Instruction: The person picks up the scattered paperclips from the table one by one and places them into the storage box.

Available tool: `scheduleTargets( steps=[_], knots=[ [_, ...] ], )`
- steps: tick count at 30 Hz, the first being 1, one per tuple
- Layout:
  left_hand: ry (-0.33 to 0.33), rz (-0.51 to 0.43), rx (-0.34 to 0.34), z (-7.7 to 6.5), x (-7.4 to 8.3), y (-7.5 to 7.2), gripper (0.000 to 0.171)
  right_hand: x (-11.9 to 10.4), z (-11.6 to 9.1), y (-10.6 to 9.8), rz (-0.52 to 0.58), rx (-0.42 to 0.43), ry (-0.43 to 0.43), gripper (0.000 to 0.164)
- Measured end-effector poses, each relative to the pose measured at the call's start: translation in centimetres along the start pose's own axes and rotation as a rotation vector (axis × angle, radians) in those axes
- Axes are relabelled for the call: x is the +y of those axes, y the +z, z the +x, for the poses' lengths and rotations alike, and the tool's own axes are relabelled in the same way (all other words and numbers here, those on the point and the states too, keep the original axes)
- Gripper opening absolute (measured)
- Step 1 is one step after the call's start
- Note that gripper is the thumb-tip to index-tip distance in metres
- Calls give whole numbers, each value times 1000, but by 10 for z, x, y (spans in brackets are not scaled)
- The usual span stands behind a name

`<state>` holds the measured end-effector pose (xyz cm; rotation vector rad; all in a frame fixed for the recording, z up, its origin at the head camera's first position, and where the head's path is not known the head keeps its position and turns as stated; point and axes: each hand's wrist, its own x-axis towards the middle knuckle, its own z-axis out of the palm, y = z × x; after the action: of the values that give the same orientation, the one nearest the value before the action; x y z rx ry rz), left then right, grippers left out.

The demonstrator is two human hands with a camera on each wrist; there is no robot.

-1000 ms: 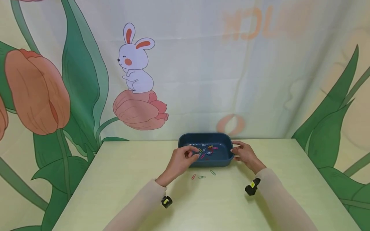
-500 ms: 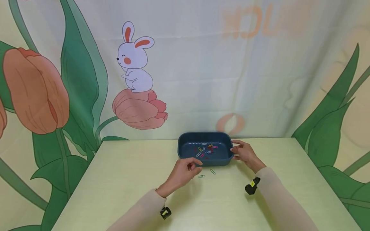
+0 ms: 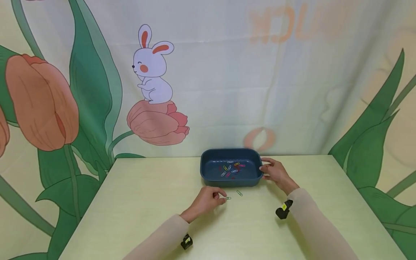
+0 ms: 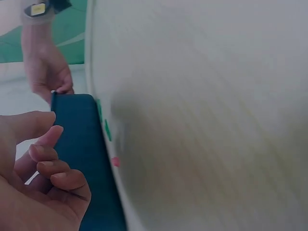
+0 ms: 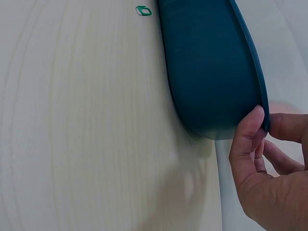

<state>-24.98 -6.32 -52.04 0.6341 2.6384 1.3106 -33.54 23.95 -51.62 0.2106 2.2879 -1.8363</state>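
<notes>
A dark blue rectangular tray (image 3: 230, 183) stands near the table's far edge, with several coloured paper clips (image 3: 223, 173) lying in it. My right hand (image 3: 275, 174) grips the tray's right end; in the right wrist view, thumb and fingers pinch its rim. Just in front of the tray, my left hand (image 3: 208, 199) is low over the table, thumb and index finger a little apart. By its fingertips lies a green paper clip (image 3: 229, 198). Another green paper clip (image 3: 239, 193) is slightly farther right. The left wrist view also shows a red paper clip (image 4: 116, 161) on the table.
The pale wood-grain table (image 3: 146, 195) ends behind the tray at a hanging cloth (image 3: 221, 90) printed with a rabbit and tulips. A small black camera sits on each wrist.
My left hand has come out of the tray, toward me, and down to the paper clips on the table. A white clip now lies free in the tray. The right hand has stayed put.
</notes>
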Motion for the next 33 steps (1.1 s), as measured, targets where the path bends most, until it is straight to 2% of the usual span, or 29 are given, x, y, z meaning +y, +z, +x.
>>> scheduleTargets(
  steps=[5,14,24,33],
  knots=[
    [-9,5,10,7,-7,6,15,1,1,0,8,5,1,52],
    [-74,12,32,18,-16,18,15,3,1,-1,9,4,0,53],
    [-92,122,52,23,-18,21,10,1,0,-1,3,14,1,52],
    [-139,175,41,25,-17,23,3,2,1,-1,6,6,-3,53]
  ],
)
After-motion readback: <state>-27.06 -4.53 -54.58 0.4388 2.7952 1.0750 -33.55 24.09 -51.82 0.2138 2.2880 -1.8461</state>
